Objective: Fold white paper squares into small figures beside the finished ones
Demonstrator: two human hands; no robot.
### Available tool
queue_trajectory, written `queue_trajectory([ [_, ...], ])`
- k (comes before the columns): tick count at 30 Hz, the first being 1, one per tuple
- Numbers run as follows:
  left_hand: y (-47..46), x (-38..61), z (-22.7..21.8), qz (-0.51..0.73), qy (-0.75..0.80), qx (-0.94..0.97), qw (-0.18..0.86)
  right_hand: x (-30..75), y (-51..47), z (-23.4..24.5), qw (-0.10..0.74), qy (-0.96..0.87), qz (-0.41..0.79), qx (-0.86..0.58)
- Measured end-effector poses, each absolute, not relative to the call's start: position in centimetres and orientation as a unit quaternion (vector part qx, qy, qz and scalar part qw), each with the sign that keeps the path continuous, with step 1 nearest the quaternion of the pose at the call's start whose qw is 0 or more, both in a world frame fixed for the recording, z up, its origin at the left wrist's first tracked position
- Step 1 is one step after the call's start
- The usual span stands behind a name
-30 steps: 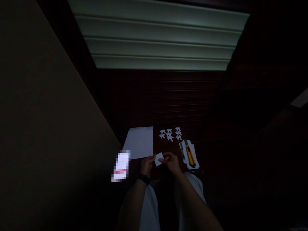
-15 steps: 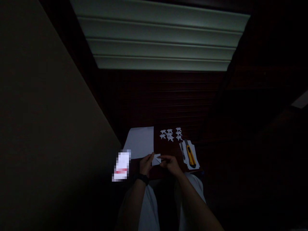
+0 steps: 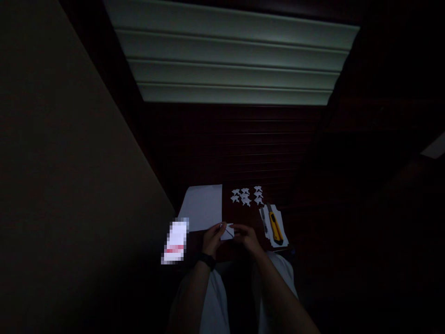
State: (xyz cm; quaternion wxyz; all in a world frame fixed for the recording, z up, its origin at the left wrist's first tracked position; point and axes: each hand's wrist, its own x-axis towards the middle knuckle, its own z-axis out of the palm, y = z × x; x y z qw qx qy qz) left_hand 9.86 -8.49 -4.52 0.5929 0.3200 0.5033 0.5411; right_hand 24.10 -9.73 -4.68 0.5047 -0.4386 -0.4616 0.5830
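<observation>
The scene is very dark. Both my hands pinch one small white piece of paper point(image 3: 227, 232) above the near edge of a dark table point(image 3: 239, 218). My left hand point(image 3: 212, 240), with a dark watch on its wrist, holds the paper's left side. My right hand point(image 3: 246, 237) holds its right side. The paper looks folded to a smaller shape between my fingertips.
A white sheet point(image 3: 203, 207) lies at the table's left. Several small folded paper shapes point(image 3: 246, 196) sit in rows behind my hands. A yellow utility knife point(image 3: 276, 226) rests on paper strips at the right. A blurred-out bright card point(image 3: 175, 241) is at the left.
The small paper has gone from a flat square to a narrower folded shape, and my hands have drawn closer together around it.
</observation>
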Motion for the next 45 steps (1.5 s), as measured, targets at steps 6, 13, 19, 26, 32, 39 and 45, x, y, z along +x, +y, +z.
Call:
queue_trajectory([
  [6,-8.6,9.8,-4.2,0.536,0.501,0.319,0.6,24.1,-9.6,-5.0,0.505,-0.474,0.568,-0.445],
  [13,-8.6,9.7,-4.8,0.514,0.502,0.334,0.61,24.0,-9.5,-5.3,0.518,-0.496,0.531,-0.45],
  [19,-8.5,9.5,-5.5,0.516,0.508,0.342,0.6,24.2,-9.5,-5.3,0.51,-0.524,0.491,-0.473],
  [26,-8.4,9.5,-5.4,0.515,0.5,0.348,0.604,24.3,-9.7,-5.1,0.496,-0.561,0.426,-0.508],
  [32,-9.0,10.0,-4.5,0.492,0.483,0.358,0.629,24.4,-9.8,-4.9,0.485,-0.577,0.374,-0.541],
  [39,-8.8,9.8,-5.0,0.493,0.511,0.36,0.605,24.4,-9.9,-4.9,0.483,-0.59,0.357,-0.539],
  [45,-8.8,9.6,-4.9,0.491,0.516,0.364,0.6,24.2,-9.7,-5.1,0.489,-0.58,0.382,-0.528],
])
